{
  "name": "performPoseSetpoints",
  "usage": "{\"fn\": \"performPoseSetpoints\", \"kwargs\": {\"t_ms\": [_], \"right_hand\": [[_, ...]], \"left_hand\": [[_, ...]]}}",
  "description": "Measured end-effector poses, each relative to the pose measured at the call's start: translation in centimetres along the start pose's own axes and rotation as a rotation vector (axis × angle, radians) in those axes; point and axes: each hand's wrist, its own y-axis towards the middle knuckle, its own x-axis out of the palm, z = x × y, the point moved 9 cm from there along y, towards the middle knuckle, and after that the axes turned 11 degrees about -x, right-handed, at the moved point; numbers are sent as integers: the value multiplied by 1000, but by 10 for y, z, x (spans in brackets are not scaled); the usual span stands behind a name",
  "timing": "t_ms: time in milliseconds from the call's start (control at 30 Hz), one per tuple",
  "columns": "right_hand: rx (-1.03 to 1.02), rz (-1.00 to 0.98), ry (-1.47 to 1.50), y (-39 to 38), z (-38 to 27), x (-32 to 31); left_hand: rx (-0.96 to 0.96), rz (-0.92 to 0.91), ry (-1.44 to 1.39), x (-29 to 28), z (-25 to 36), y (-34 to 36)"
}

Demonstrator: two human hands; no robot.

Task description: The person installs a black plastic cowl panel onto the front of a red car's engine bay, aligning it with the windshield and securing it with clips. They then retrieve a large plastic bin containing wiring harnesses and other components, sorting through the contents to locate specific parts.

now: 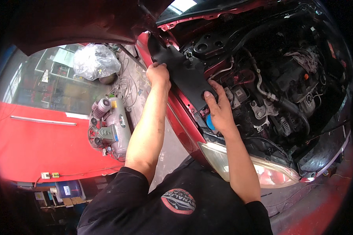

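A long black plastic trim panel (190, 80) lies along the inner edge of the red fender (180, 113), beside the engine bay. My left hand (159, 74) is closed on its outer edge, with the fingertips partly hidden. At the panel's near end, my right hand (219, 105) grips the corner, thumb on top and fingers along the inner side. Just below that hand a round blue cap (210, 122) shows, partly covered by it. The panel's far end runs toward the windshield base.
The engine (298, 84) fills the bay on the right, with a crumpled rag (304, 60) on top. A headlight (247, 166) sits in front. The raised hood (78, 19) hangs overhead. Left of the car stand an air compressor (113, 127), coiled hoses (125, 88) and a plastic-wrapped bundle (96, 62).
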Motion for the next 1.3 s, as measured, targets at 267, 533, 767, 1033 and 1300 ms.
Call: {"fn": "performPoseSetpoints", "kwargs": {"t_ms": [267, 533, 767, 1033, 1300], "right_hand": [[321, -461, -495, -14, 16, -4], [226, -398, -487, -21, 27, -6], [305, -475, -480, -39, 26, -6], [222, -456, -444, -38, 9, -14], [319, -455, -520, -29, 19, -2]], "left_hand": [[416, 4, 581, 27, 32, -85], [939, -349, 1023, 47, 8, -194], [991, -678, 1223, 42, 11, -167], [1038, -936, 1332, 61, 5, -166], [1102, -927, 1290, 58, -2, -161]]}}
